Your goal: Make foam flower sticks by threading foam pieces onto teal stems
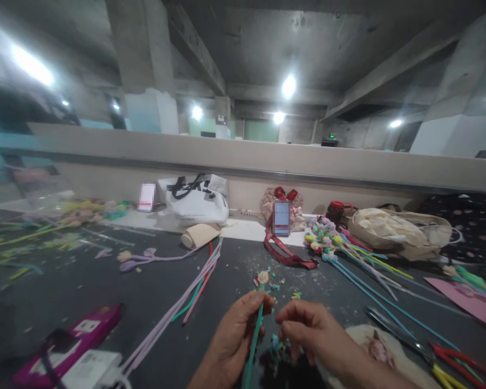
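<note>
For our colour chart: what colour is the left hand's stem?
Bluish green: the stem in the left hand, shown in the head view.

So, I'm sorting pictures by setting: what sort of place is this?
Probably a craft workshop in a concrete hall, judging by the flower-topped stems, the red-handled tool on the dark table, and the concrete pillar.

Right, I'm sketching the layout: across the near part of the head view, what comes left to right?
Magenta rectangular object, slender lilac stems, bare left hand, bare right hand, dark metal tool with red handles.
</note>
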Motion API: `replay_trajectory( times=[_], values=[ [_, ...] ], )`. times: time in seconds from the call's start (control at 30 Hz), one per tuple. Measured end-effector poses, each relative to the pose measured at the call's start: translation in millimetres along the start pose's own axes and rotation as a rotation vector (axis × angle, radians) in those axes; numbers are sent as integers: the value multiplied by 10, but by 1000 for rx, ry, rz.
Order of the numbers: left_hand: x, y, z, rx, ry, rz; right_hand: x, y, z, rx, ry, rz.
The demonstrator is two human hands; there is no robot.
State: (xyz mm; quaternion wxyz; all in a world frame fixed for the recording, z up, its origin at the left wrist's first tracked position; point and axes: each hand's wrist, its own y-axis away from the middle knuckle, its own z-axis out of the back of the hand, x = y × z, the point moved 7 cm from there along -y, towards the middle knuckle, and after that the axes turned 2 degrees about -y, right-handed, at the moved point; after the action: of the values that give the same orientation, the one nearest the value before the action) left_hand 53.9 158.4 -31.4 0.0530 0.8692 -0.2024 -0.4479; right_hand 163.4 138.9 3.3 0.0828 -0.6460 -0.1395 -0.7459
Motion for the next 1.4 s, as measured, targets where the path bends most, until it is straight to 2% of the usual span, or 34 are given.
replay_trajectory(
  times=[0.07,0.13,0.23,0.3,0.4,0.57,0.63,0.7,0.83,0.93,1.0,1.1,1.2,1.3,1.4],
  values=[
    [-1,6,-31,10,75,-10,8,-61,-132,-8,-70,37],
    [-17,18,-53,5,159,-1,64,-132,-170,-57,-113,94],
    [-61,44,-30,-51,249,22,134,-204,-66,-189,-140,137],
    [-101,60,-17,-53,289,18,160,-218,1,-219,-149,138],
    [-134,72,-49,27,325,11,209,-208,-32,-106,-152,139],
    [-107,69,-123,136,235,-8,265,-203,-313,253,-119,147],
    [-100,73,-141,148,175,-26,278,-220,-357,304,-53,150],
    [-103,88,-153,145,115,-31,345,-227,-323,263,98,210],
    [-232,127,-88,57,63,-120,603,-144,-62,-3,483,350],
    [-315,128,17,-19,88,-157,706,-35,204,-116,537,313],
    [-339,113,53,-13,120,-159,717,46,378,-147,511,289],
    [-326,106,23,57,160,-122,603,131,577,-157,427,205],
    [-281,157,-106,178,135,-96,396,120,597,-112,353,111],
    [-199,241,-280,355,35,-87,236,3,415,-27,248,83],
    [-108,289,-373,483,-54,-65,228,-128,61,155,94,144]
  ],
)
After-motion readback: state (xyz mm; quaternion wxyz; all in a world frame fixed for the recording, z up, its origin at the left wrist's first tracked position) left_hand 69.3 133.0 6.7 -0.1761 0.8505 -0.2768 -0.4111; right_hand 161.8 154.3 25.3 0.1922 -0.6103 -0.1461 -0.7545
